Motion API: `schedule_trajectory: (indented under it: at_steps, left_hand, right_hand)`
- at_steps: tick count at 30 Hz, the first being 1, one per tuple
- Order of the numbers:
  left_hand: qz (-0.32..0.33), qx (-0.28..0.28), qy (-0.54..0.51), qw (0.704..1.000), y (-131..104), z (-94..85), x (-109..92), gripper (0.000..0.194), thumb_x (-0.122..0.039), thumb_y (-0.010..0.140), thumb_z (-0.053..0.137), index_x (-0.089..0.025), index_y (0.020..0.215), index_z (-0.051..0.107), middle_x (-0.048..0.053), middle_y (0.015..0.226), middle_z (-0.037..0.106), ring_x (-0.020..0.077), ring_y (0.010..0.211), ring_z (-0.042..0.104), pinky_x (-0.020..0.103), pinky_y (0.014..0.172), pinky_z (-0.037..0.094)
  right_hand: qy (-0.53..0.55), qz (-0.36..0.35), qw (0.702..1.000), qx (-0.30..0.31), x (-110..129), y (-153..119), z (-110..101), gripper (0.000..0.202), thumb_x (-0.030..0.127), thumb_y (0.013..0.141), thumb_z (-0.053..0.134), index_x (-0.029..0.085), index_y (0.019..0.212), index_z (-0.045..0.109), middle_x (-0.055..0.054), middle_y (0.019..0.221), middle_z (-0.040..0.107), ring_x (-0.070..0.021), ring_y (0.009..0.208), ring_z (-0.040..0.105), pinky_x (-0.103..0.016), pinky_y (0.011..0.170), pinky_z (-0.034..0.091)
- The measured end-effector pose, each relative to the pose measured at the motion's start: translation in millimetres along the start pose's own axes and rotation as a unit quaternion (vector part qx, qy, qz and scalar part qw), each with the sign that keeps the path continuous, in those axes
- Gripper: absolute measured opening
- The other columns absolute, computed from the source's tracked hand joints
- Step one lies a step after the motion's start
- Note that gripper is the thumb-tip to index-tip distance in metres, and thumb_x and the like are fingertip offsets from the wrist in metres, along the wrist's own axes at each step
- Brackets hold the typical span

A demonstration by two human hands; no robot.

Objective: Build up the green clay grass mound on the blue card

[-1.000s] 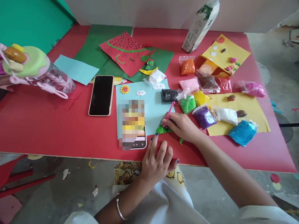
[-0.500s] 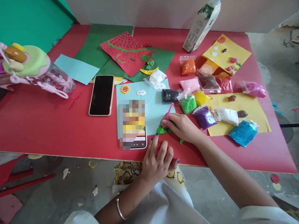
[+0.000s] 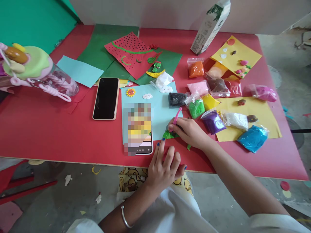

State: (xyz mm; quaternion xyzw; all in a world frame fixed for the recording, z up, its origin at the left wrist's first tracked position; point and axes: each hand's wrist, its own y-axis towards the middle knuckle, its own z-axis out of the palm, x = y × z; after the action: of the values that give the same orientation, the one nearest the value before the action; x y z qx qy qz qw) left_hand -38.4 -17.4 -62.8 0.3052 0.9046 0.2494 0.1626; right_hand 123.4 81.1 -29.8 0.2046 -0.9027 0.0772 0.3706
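Observation:
Between its fingertips my right hand (image 3: 188,131) grips a pink plastic clay tool (image 3: 178,116), its upper end slanting up and its lower tip hidden by the fingers. Under that hand lies a flattened patch of green clay (image 3: 168,134) at the lower edge of a light blue sheet (image 3: 162,113). My left hand (image 3: 166,161) rests at the table's front edge with fingers apart, its fingertips near the green clay. The sheet also bears a clay sun (image 3: 130,92) and white clay clouds (image 3: 147,96). A phone with a blurred screen (image 3: 145,149) lies over its left part.
Bags of coloured clay, such as a purple one (image 3: 213,122) and a blue one (image 3: 253,138), crowd the right side. A dark-screened phone (image 3: 106,98) lies left of the sheet. Behind stand a carton (image 3: 210,27) and a watermelon picture (image 3: 132,55). A lidded clear cup (image 3: 60,77) is far left.
Almost nothing differs. Both hands keep their places, and the pink tool leans very slightly more to the right; the view has shifted a little.

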Motion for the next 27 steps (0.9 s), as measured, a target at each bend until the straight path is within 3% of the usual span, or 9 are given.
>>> schedule_trajectory:
  at_steps: [27]
  left_hand:
    - [0.005,-0.006,0.006,1.000,1.2,-0.1,-0.1,0.033,-0.037,0.094,0.042,-0.011,0.097,0.062,0.012,0.102,0.064,0.0362,0.117,0.058,0.044,0.091,0.051]
  right_hand:
    - [0.010,-0.012,1.000,-0.011,0.7,-0.5,1.5,0.026,0.033,0.099,0.040,0.019,0.084,0.056,-0.005,0.077,0.066,-0.0166,0.066,0.061,-0.027,0.062,0.046]
